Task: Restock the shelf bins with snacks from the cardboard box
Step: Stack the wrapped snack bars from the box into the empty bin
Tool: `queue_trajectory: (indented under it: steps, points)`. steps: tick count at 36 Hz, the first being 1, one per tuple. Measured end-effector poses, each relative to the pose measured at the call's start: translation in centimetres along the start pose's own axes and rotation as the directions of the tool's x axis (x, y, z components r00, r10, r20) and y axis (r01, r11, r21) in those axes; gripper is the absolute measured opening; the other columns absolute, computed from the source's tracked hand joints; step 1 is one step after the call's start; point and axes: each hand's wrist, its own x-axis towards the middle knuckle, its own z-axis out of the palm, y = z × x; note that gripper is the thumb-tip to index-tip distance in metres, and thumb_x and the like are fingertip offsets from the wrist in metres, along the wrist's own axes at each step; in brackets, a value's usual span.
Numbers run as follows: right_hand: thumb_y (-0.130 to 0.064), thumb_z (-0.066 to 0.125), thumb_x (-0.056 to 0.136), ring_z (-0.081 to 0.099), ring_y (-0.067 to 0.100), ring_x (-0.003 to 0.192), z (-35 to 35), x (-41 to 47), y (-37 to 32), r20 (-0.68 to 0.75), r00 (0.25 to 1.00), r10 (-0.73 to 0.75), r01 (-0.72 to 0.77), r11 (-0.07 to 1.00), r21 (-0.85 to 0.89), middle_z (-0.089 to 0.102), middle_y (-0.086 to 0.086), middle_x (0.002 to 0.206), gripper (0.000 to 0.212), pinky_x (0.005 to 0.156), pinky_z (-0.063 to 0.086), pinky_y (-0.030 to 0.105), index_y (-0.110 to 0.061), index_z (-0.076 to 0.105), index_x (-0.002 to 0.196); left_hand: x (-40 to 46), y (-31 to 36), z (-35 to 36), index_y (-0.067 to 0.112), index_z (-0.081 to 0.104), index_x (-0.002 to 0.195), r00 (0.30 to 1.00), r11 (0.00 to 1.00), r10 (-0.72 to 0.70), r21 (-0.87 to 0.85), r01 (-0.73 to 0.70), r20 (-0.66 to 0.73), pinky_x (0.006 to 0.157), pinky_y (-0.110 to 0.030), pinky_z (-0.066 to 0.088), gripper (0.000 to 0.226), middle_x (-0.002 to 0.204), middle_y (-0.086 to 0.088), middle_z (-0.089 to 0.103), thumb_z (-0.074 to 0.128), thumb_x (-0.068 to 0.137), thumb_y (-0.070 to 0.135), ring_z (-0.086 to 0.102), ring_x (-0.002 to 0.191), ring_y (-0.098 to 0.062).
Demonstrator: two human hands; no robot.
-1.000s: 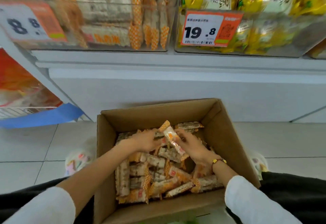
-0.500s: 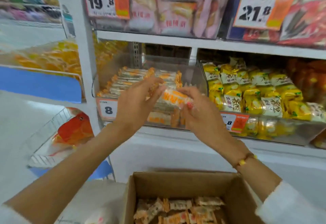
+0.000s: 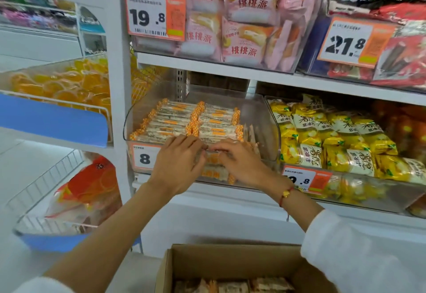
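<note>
A clear shelf bin point(image 3: 265, 119) on the middle shelf holds neat rows of orange-and-white wrapped snack bars point(image 3: 184, 119). My left hand point(image 3: 179, 163) and my right hand point(image 3: 242, 164) meet at the bin's front rim. Their fingers curl round a small bunch of the same snack bars point(image 3: 213, 157), held low at the front row of the bin. Below, the open cardboard box point(image 3: 230, 260) stands on the floor, with more bars point(image 3: 230, 287) visible at its bottom edge. My left hand partly covers the bin's price tag point(image 3: 144, 157), which reads 8.
To the right, a bin of yellow packets point(image 3: 334, 140) adjoins the clear bin. Pink cake packets point(image 3: 230, 16) and red packets point(image 3: 403, 46) fill the shelf above. At left are a wire basket of orange jelly cups point(image 3: 64, 82) and a lower basket of bags point(image 3: 80, 191).
Both hands lifted a bunch of bars out of the box, raised them to the shelf, and now lower them into the front of the clear bin. The view tilted up from box to shelf.
</note>
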Motion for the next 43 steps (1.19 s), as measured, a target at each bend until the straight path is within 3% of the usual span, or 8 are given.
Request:
queue_trajectory:
  steps: [5,11,15,21,25,29,37,43]
  points:
    - [-0.044,0.032,0.101,0.033,0.018,0.13,-1.1,-2.2,1.7,-0.038,0.999,0.001,-0.016,0.921,-0.388,0.039,-0.005,0.141,0.04,0.104,0.026,0.037,-0.039,0.048,0.137,-0.4,-0.4,-0.8,0.017,0.073,0.095,0.998,0.992,0.057,0.11,-0.058,0.009,0.084,-0.038,0.043,0.042,0.098,0.001,0.07,0.034,0.093,0.033,0.06,0.095,-0.023]
    - [-0.046,0.025,0.102,0.04,0.02,0.129,-1.1,-1.4,1.7,0.073,0.992,0.106,-0.078,0.946,-0.316,0.041,-0.002,0.138,0.045,0.107,0.025,0.041,-0.03,0.053,0.134,0.1,-0.7,-1.3,0.012,0.066,0.111,0.999,0.996,-0.049,0.072,0.048,0.017,0.087,-0.038,0.046,0.047,0.111,-0.004,0.067,0.027,0.094,0.032,0.06,0.102,-0.027]
    - [-0.043,0.027,0.103,0.052,0.025,0.113,-2.2,0.4,0.6,0.152,0.985,0.086,-0.028,0.937,-0.349,0.057,0.004,0.123,0.05,0.095,0.04,0.042,-0.015,0.068,0.099,1.6,-1.6,-0.6,0.02,0.054,0.134,0.973,1.0,0.015,-0.026,-0.009,0.231,0.106,-0.035,0.035,0.065,0.137,0.002,0.055,0.01,0.094,0.045,0.048,0.128,-0.019]
    - [-0.028,0.042,0.1,0.062,0.018,0.102,-4.0,4.9,0.9,-0.047,0.997,0.065,-0.074,0.969,-0.234,0.061,0.0,0.129,0.03,0.09,0.05,0.038,-0.025,0.063,0.122,4.8,-2.4,-0.1,0.022,0.07,0.085,0.96,0.981,-0.141,-0.094,0.167,0.242,0.065,-0.03,0.042,0.052,0.087,0.003,0.069,0.03,0.09,0.053,0.061,0.088,-0.022]
    - [-0.028,0.037,0.103,0.05,0.027,0.125,-2.6,10.1,2.2,0.054,0.989,0.137,-0.12,0.963,-0.242,0.04,0.004,0.15,0.04,0.104,0.04,0.041,-0.026,0.042,0.142,5.6,-2.4,0.0,0.026,0.074,0.081,0.933,0.932,-0.243,-0.201,0.3,0.266,0.065,-0.028,0.044,0.027,0.079,0.007,0.07,0.057,0.09,0.045,0.063,0.081,-0.018]
    - [-0.043,0.017,0.104,0.001,0.022,0.149,0.9,12.9,4.0,0.266,0.931,0.249,-0.138,0.916,-0.376,0.001,-0.007,0.162,0.049,0.12,0.004,0.045,-0.038,0.01,0.152,5.8,-2.6,0.7,0.037,0.069,0.088,0.92,0.913,-0.321,-0.186,0.364,0.226,0.072,-0.028,0.045,0.009,0.095,0.009,0.07,0.064,0.083,0.042,0.061,0.094,-0.017]
    - [-0.046,0.014,0.104,-0.009,0.019,0.148,-0.2,11.8,3.1,0.395,0.876,0.277,-0.112,0.913,-0.392,-0.007,-0.011,0.161,0.051,0.119,-0.005,0.047,-0.039,0.001,0.152,6.2,-2.3,0.6,0.036,0.062,0.116,0.927,0.945,-0.282,-0.094,0.313,0.248,0.089,-0.034,0.041,0.027,0.128,0.007,0.056,0.056,0.089,0.037,0.045,0.122,-0.019]
    - [-0.027,0.04,0.099,0.012,0.023,0.147,-4.5,3.0,2.7,0.014,0.998,0.054,-0.036,0.813,-0.581,0.024,-0.001,0.158,0.05,0.117,0.0,0.05,-0.033,0.031,0.147,5.6,-2.3,0.3,0.032,0.069,0.106,0.94,0.957,-0.243,-0.102,0.273,0.238,0.088,-0.036,0.042,0.019,0.121,0.004,0.063,0.059,0.09,0.033,0.05,0.115,-0.021]
